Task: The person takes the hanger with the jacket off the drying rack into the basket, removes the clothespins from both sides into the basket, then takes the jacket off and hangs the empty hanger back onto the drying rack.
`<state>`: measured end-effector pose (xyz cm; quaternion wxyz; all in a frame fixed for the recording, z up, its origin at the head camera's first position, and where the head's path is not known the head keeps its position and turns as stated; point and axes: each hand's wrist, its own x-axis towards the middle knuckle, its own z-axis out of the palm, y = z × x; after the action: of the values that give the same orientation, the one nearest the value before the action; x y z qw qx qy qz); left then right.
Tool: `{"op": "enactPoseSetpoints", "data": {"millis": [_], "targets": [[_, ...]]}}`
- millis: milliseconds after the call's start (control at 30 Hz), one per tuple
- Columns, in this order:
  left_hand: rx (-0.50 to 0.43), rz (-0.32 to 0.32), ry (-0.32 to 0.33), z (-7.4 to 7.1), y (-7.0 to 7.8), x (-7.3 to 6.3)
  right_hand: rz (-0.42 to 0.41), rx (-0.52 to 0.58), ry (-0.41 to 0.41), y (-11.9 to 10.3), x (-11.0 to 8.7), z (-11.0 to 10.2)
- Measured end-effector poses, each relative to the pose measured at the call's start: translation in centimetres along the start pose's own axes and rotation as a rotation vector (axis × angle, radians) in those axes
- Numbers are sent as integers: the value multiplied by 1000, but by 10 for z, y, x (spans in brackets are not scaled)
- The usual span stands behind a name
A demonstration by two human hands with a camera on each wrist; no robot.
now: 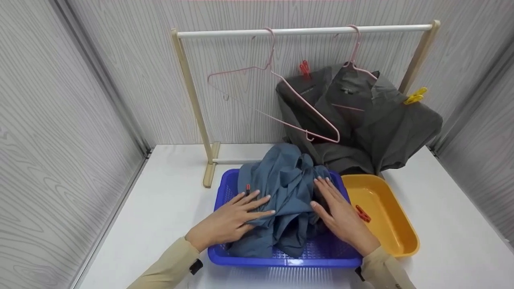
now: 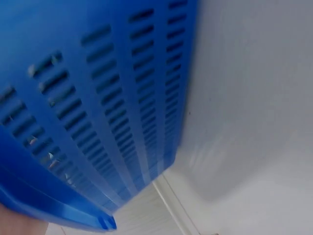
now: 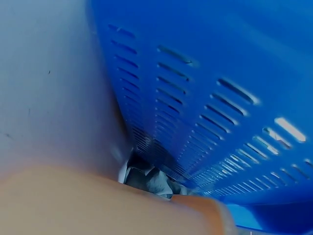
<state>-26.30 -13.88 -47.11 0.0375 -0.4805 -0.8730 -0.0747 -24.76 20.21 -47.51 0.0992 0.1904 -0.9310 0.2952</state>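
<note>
A bunched blue-grey garment (image 1: 285, 180) fills much of a blue slotted plastic basket (image 1: 289, 261). My left hand (image 1: 229, 220) rests on the garment's left side, its fingers spread and fairly straight. On the right, my right hand (image 1: 341, 212) lays extended fingers against the cloth near the basket's right rim. Neither hand grips anything. Beside the left fingertips a small red-tipped dark piece (image 1: 247, 188) shows on the garment. Both wrist views mostly show the basket's slotted outer walls (image 2: 115, 98), and the fingers are hidden there.
Behind the basket stands a rack with a white rail (image 1: 225, 33). A bare pink hanger (image 1: 305, 105) hangs there, beside a dark grey garment (image 1: 385, 124) with red (image 1: 305, 69) and yellow clothespins (image 1: 416, 96). An orange tub (image 1: 409, 241) at right holds a red clothespin (image 1: 363, 213).
</note>
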Motion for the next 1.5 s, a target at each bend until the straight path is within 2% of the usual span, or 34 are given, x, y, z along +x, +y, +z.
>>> {"op": "enactPoseSetpoints", "data": {"millis": [67,167,267,533,633,700,767,867,967,1033,1067,1167,1267,1400,1500], "targets": [[-4,29,-44,1,10,-1,0,12,4,1,1,-1],[-58,74,-107,3,24,-2,0,32,13,3,3,-3],[-110,96,-151,4,33,-2,-5,40,24,5,3,-4],[-176,71,-207,9,34,1,-53,9,-9,4,0,-3],[-236,69,-197,7,33,2,-51,0,-24,3,0,-1],[-299,55,-163,5,31,3,-47,-1,-31,3,-1,0],[-367,24,-92,2,26,4,-47,0,-36,2,-1,0],[-411,-33,101,-2,11,7,-51,3,-48,2,-1,-1],[-375,-107,304,-7,-11,12,-56,5,-57,2,0,-2],[-352,-166,389,-10,-27,16,-58,6,-58,2,0,-3],[-344,-205,405,-12,-35,18,-59,7,-56,2,1,-3],[-338,-320,390,-14,-56,25,-59,6,-54,2,1,-3],[-333,-397,313,-11,-70,35,-67,7,-53,2,1,-2],[-298,-414,198,-7,-80,47,-70,5,-53,3,-1,-2],[-258,-416,145,-6,-87,53,-72,-3,-54,2,-1,-2]]}}
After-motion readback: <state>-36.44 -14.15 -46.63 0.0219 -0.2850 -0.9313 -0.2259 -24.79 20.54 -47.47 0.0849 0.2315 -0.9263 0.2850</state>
